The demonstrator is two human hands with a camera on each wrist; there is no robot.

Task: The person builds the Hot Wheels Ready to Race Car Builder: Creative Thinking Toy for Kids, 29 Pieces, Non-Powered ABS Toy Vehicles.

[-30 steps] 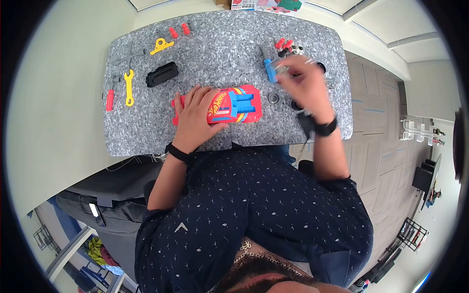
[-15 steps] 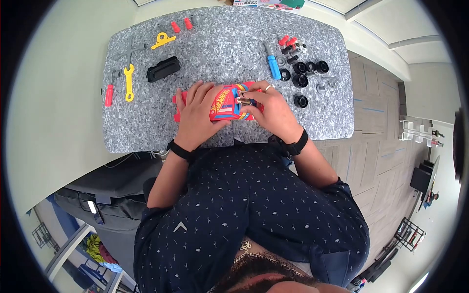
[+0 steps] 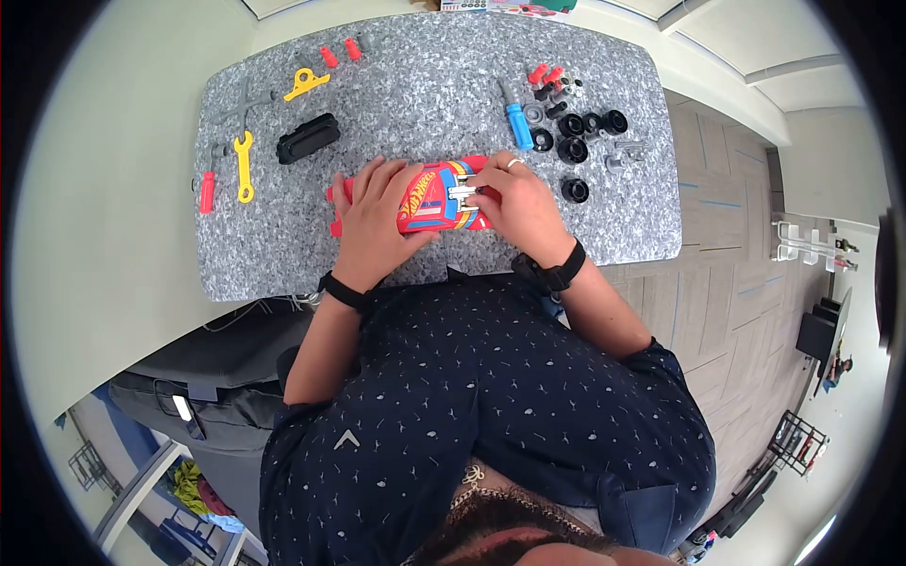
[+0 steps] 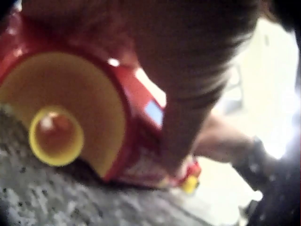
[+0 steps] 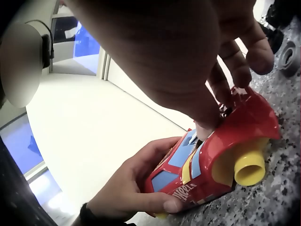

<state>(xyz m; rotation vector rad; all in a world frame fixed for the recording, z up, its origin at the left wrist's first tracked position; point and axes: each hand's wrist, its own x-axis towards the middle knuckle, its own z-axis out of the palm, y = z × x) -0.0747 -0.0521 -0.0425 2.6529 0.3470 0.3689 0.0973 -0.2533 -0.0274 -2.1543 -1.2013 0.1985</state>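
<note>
A box [image 3: 528, 6] shows beyond the counter's [image 3: 425, 104] far edge; a bag [image 3: 222, 354] and bright cloth [image 3: 192, 491] sit near left, floor [image 3: 713, 231] right.

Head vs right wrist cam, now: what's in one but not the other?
Head only: the yellow wrench, black case and blue screwdriver. The silver part at the right hand's fingertips is clear here; in the right wrist view the fingers mostly hide it.

Right wrist only: the yellow hub under the car's wheel arch.

Both: the red toy car, the left hand holding it, the right hand over its other end, and the speckled tabletop.
</note>
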